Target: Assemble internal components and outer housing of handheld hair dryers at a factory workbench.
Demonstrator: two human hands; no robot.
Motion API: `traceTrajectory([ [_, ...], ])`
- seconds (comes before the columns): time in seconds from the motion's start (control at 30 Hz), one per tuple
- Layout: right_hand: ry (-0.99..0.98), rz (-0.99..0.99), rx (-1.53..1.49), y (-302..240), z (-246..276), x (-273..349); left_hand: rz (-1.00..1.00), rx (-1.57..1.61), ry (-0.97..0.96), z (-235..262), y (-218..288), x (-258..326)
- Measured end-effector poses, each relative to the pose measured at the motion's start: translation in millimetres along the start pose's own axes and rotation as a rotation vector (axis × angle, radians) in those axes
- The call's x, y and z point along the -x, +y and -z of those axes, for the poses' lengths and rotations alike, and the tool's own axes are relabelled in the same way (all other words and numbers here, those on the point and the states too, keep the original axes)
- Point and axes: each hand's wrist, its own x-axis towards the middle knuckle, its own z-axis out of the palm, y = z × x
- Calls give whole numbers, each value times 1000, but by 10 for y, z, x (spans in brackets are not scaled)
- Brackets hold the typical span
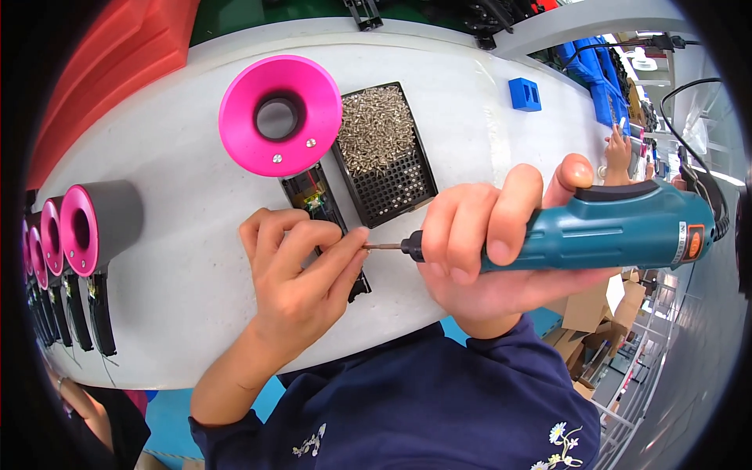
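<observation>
right hand (486, 243) grips the electric screwdriver (611, 227); left hand (301, 270) fingers pinch a screw at its bit, not yet driven into the hair dryer (282, 117).

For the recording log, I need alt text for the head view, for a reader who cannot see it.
A right hand holds a teal electric screwdriver level, its bit met by the left hand's fingertips, over a pink-and-grey hair dryer lying on a white table. A black tray of screws sits beside it; more dryers line the left edge.
</observation>
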Motion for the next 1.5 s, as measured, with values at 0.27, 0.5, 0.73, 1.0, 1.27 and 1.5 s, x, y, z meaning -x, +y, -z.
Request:
traceTrajectory([
  [0.27,-121,-108,5,-15,-21,-51,-40,55,-98,47,-44,-6],
  [0.5,-276,66,121,89,-201,-224,497,587,262,5,-74,146],
  [0.73,-398,62,125,408,-308,-288,811,908,16,-36,-67,91],
  [1.0,-465,104,219,535,-318,-293,774,903,44,-77,-16,97],
  [1.27,-597,69,322,552,-295,-295,635,706,163,-202,36,133],
  [1.5,-527,150,299,661,-277,-263,615,654,139,-181,35,151],
])
